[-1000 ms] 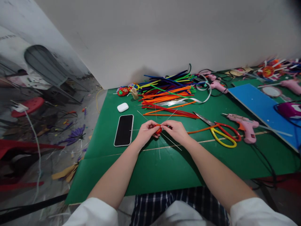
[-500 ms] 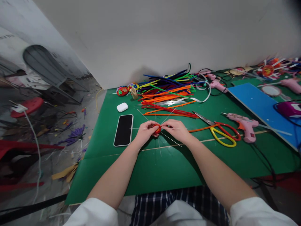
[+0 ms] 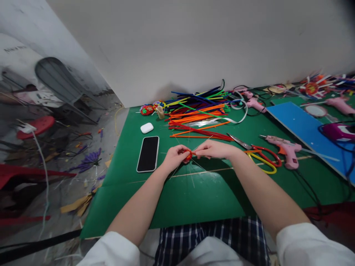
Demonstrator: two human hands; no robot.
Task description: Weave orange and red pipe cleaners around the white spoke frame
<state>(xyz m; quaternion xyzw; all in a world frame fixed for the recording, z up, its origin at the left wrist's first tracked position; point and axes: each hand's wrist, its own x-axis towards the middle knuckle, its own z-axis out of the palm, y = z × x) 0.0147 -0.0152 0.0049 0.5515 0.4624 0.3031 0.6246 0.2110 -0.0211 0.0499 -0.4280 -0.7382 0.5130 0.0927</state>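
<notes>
Between the fingers of my left hand (image 3: 176, 156) is a small red-orange wound piece (image 3: 189, 156), with thin pale wires (image 3: 192, 177) radiating from it in several directions. My right hand (image 3: 212, 149) is beside it on the right, thumb and fingertips pinched on an orange pipe cleaner (image 3: 194, 153) that meets the piece. Part of that strand is hidden by my hand and forearm. Both hands are just above the green table. Scissors (image 3: 266, 162) with one red and one yellow handle lie right of my right forearm, partly behind it.
Behind my hands lies a heap of coloured pipe cleaners (image 3: 199, 107). On the left are a phone (image 3: 148, 154) and a white case (image 3: 146, 128). A pink glue gun (image 3: 287, 149) and a blue board (image 3: 305, 129) lie on the right. A person sits beyond a grey chair (image 3: 59, 79).
My right hand has shifted slightly right, with its wrist raised and turned, drawing the orange pipe cleaner out from the piece. My left hand keeps its hold. The view has shifted slightly.
</notes>
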